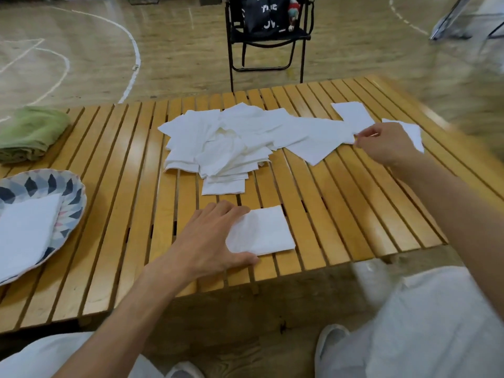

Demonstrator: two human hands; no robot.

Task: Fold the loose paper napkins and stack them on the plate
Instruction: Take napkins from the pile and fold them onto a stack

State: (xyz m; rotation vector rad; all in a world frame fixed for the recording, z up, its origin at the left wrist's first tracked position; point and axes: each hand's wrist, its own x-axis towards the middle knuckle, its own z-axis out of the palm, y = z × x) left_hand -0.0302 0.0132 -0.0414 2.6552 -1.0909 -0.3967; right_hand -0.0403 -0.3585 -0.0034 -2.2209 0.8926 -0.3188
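A heap of loose white paper napkins (226, 140) lies across the middle of the slatted wooden table (341, 214). Near the front edge sits one folded napkin (267, 233); my left hand (210, 241) rests on its left edge with fingers spread flat. My right hand (387, 145) pinches the corner of a flat napkin (316, 143) at the heap's right side. Two more single napkins (354, 115) lie by that hand. A patterned plate (68, 192) at the left edge holds folded napkins (24, 230).
A folded green towel (30, 132) lies at the table's far left corner. Behind the table stands a black folding chair (270, 36) with a dark bag on it. My knees and white shoes are below the table's front edge.
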